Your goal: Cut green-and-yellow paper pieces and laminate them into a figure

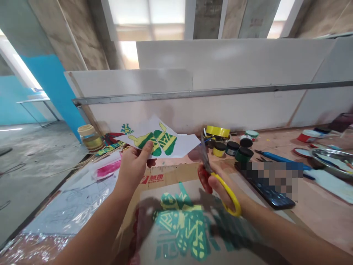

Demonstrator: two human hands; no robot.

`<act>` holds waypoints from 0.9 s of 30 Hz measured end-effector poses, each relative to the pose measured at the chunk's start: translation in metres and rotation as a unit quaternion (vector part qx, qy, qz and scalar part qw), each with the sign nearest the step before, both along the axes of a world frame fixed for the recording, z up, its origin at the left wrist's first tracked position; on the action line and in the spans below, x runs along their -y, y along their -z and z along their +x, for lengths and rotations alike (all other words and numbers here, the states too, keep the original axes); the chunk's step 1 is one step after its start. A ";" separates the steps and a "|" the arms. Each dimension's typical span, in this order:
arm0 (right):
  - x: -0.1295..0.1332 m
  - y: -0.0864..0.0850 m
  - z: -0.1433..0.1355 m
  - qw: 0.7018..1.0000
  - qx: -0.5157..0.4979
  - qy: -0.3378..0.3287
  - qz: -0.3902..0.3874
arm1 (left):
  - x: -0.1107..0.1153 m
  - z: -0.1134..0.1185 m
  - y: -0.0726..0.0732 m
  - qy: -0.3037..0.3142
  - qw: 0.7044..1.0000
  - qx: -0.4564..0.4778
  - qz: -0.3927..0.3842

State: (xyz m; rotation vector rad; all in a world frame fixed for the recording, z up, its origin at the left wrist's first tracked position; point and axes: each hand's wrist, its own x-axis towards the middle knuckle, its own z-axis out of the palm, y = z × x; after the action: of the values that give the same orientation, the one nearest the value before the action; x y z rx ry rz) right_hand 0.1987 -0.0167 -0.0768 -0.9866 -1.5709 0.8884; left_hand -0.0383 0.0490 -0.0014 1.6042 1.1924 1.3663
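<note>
My left hand [138,158] pinches a white sheet of paper [182,146] that carries a green and yellow painted pattern, the thumb lying on the painted part. In my right hand [217,184] is a pair of scissors [227,191] with yellow handles. Their blades point up, close to the right corner of the paper; whether they touch it I cannot tell. Below both hands, a green and yellow painted figure [182,221] lies under a clear sheet on brown cardboard [162,171].
Paint jars [219,149] stand behind my right hand, near a yellow tape roll [217,131]. A dark phone [264,187], blue-handled tools [278,158] and a metal dish [333,158] lie right. At left are a lidded jar [90,138] and plastic-covered drawings [74,206].
</note>
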 end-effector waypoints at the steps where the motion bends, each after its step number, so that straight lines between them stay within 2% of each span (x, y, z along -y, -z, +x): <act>1: 0.003 0.005 -0.004 0.999 -0.010 -0.027 -0.023 | 0.002 0.000 -0.001 -0.007 1.000 0.002 0.012; 4: 0.011 0.015 -0.014 0.994 -0.016 -0.077 -0.069 | 0.010 0.006 -0.002 -0.026 0.999 -0.010 0.033; 7: 0.018 0.016 -0.019 0.990 -0.007 -0.106 -0.093 | 0.018 0.016 0.001 -0.031 0.998 -0.031 0.035; 13: 0.026 0.004 -0.022 0.987 -0.022 -0.115 -0.109 | 0.029 0.030 0.012 0.018 0.994 -0.108 0.011; 17: 0.025 0.006 -0.022 0.984 -0.043 -0.122 -0.121 | 0.031 0.031 0.013 0.039 0.992 -0.116 0.017; 22: 0.026 0.009 -0.022 0.986 -0.033 -0.121 -0.112 | 0.029 0.031 0.010 0.012 0.995 -0.099 0.007; 27: 0.027 0.011 -0.023 0.986 -0.026 -0.116 -0.114 | 0.034 0.037 0.019 0.043 0.993 -0.106 0.002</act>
State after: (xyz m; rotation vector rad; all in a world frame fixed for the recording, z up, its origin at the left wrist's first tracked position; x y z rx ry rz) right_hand 0.1755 -0.0434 -0.0881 -0.9418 -1.5851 1.2673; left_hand -0.0017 0.0154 -0.0201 1.8180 1.2283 1.1671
